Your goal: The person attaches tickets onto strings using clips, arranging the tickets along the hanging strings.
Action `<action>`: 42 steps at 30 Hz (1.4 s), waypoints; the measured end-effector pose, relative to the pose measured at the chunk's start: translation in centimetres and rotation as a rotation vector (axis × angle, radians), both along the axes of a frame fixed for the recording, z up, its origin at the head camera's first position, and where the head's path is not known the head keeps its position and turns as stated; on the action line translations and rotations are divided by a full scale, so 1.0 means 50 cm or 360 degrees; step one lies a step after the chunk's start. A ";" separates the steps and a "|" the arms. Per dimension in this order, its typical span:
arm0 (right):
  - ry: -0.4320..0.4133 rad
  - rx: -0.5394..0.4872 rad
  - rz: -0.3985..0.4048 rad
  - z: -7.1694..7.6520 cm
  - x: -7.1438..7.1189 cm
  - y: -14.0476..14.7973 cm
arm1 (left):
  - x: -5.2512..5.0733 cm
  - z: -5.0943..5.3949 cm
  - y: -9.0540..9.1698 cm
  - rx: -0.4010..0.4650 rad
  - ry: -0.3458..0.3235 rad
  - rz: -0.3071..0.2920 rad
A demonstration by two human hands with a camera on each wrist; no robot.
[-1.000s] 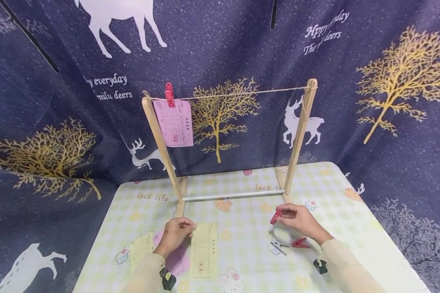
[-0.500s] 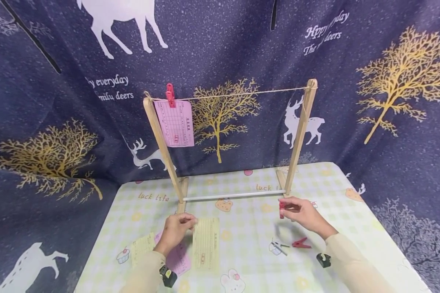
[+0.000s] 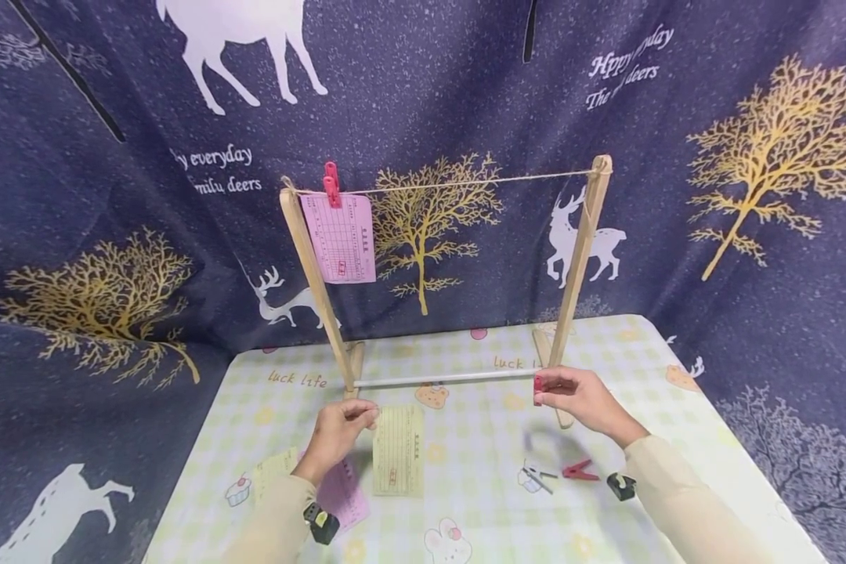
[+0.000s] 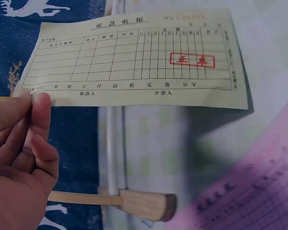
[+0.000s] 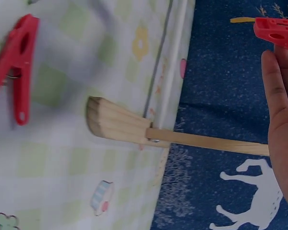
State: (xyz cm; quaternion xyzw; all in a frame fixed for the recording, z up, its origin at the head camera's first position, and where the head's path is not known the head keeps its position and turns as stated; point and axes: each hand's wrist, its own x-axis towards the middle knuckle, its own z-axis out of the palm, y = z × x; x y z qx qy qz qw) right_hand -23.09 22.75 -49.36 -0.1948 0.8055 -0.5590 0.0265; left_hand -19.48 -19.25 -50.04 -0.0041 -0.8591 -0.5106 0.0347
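Observation:
My left hand [image 3: 337,435] pinches a pale yellow receipt slip [image 3: 398,454] by its upper left corner. Raised off the table, the slip hangs with its printed face showing; in the left wrist view the receipt [image 4: 134,62] carries a red stamp. On the other side, my right hand [image 3: 581,398] holds a red clothespin [image 3: 538,390] between thumb and fingers, near the base of the right post. The right wrist view shows this clothespin [image 5: 276,32] partly, cut by the frame edge. A pink receipt slip [image 3: 341,239] hangs from the string [image 3: 465,182], clipped by another red clothespin [image 3: 332,186].
The string runs between two wooden posts [image 3: 576,266], joined low down by a white rod [image 3: 451,377]. On the checked tablecloth [image 3: 479,439] lie a red clothespin [image 3: 580,470] and a grey one [image 3: 537,476] at right. A yellow slip [image 3: 275,470] and a pink slip [image 3: 345,501] lie at left.
My left hand has lifted the yellow receipt slip off the table and moved it slightly away from me. The right hand has raised its red clothespin from near the other clothespins towards the right post.

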 end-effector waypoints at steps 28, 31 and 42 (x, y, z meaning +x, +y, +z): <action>0.0193 0.0102 -0.0045 0.141 -0.050 -0.018 | -0.065 0.143 0.001 -0.0070 0.0301 -0.0007; 0.0221 0.0095 -0.0018 0.161 -0.057 -0.022 | -0.073 0.163 0.004 -0.0065 0.0338 -0.0033; 0.0302 0.0094 -0.0005 0.248 -0.087 -0.041 | -0.099 0.235 0.010 -0.0118 0.0485 -0.0037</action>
